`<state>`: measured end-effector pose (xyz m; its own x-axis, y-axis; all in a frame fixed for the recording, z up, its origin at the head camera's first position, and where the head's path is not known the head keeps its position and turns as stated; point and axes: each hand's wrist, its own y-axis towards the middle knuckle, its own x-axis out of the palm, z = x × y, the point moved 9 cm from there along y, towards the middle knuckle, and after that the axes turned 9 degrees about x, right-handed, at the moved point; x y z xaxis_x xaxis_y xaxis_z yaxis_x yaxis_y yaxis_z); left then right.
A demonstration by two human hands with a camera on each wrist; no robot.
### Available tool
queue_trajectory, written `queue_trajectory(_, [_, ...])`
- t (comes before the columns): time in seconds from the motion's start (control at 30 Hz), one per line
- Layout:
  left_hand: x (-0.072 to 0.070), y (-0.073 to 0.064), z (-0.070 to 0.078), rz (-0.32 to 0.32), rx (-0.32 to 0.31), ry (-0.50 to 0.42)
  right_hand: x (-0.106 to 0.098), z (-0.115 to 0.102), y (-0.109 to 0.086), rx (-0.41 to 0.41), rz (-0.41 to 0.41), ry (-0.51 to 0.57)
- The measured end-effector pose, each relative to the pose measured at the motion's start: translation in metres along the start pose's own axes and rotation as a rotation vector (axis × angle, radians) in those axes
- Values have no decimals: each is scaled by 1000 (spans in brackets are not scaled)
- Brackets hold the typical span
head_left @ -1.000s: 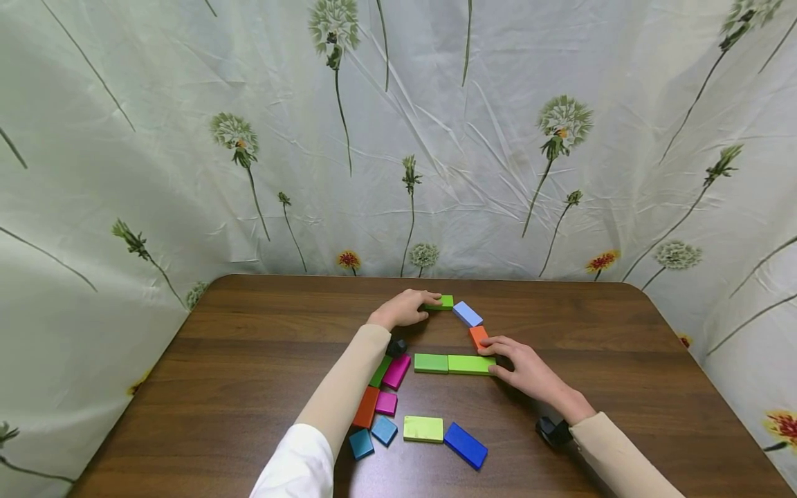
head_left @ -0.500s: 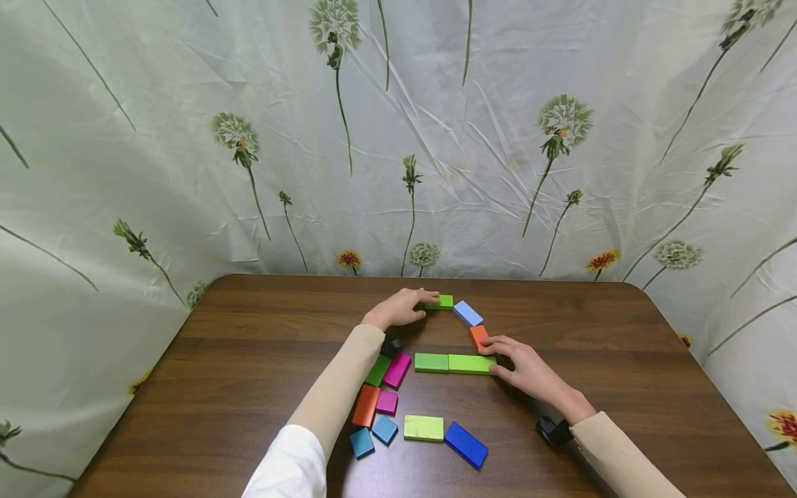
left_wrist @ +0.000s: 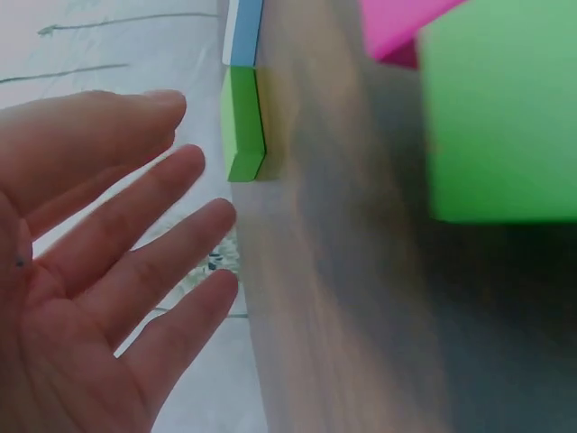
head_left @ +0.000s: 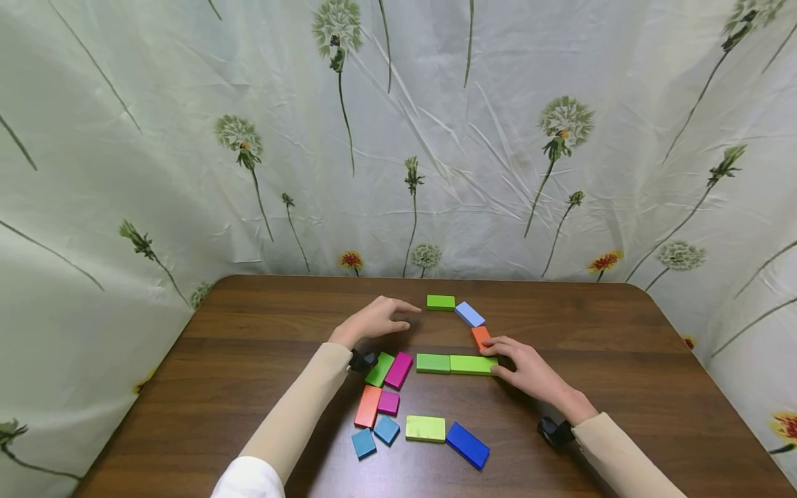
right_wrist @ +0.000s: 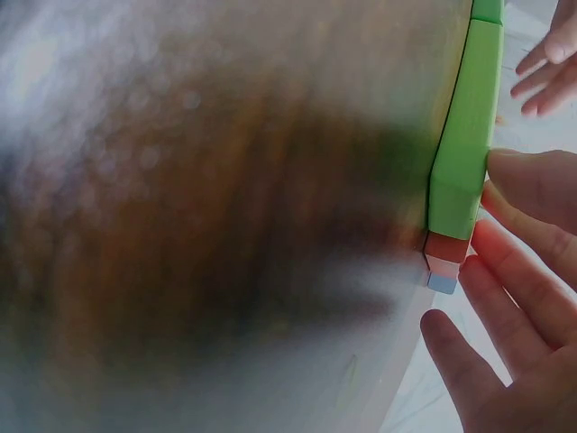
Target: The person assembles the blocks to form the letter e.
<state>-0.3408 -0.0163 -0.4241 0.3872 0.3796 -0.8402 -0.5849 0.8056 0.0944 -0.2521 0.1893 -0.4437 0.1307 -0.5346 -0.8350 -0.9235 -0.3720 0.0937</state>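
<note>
We seem to be lining up blocks. Our left hand [head_left: 373,322], grasping nothing, hovers just left of the far green block [head_left: 441,302]; our right hand [head_left: 529,372] touches the orange block [head_left: 479,337] and long green block [head_left: 470,365] with relaxed fingers. Next calls for leaving these undisturbed.

Blocks [head_left: 472,365] green, pink, orange, blue; table [head_left: 591,325] wood-grained brown; cloth [head_left: 280,76] whitish, flower-printed.

Brown table [head_left: 579,325] (coloured blocks [head_left: 433,364] atop)
</note>
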Motion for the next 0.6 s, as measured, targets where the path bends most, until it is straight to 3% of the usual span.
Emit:
queue_trajectory(0.27, [7, -28, 10, -12, 7, -39, -2, 0, -1, 4, 8, 5])
queue_trajectory(0.6, [17, -51, 17, -6, 13, -47, -2, 0, -1, 8, 5, 8])
